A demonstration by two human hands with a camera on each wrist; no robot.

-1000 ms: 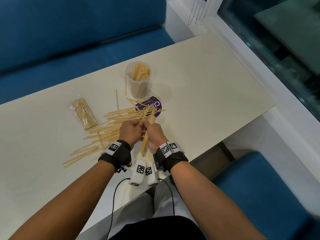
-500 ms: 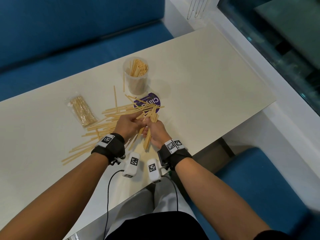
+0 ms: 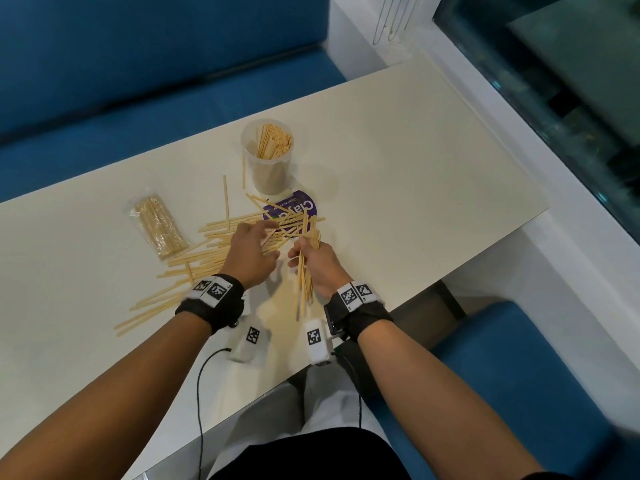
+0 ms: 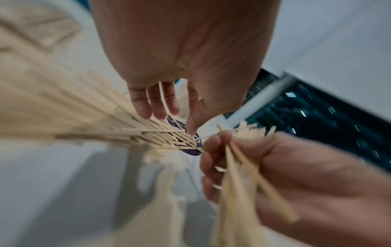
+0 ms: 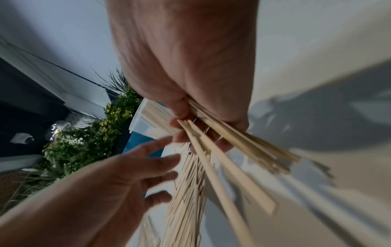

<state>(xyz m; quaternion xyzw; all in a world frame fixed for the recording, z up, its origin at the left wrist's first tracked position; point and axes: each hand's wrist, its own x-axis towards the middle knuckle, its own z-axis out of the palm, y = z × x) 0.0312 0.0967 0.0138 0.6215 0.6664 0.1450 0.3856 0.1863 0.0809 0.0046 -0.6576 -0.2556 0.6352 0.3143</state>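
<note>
Several loose wooden sticks [image 3: 214, 252] lie scattered on the cream table [image 3: 415, 188], some across a purple round lid [image 3: 304, 207]. My right hand [image 3: 313, 261] grips a bundle of sticks [image 3: 303, 282] that points back toward me; in the right wrist view the bundle of sticks [image 5: 224, 138] fans out from the curled fingers. My left hand [image 3: 254, 245] hovers over the pile with fingers spread and straight, holding nothing; the left wrist view shows the fingertips [image 4: 156, 107] just above the sticks [image 4: 105, 127]. A clear cup [image 3: 267, 161] behind the pile holds upright sticks.
A sealed plastic packet of sticks [image 3: 157, 226] lies at the left of the pile. Blue bench seats [image 3: 138, 109] run behind the table and at the lower right. The table's near edge is just behind my wrists. A glass wall stands at the right.
My hands were together on the bundle; now the left hand has let go and moved left and forward over the pile, fingers spread. The right hand keeps the bundle.
</note>
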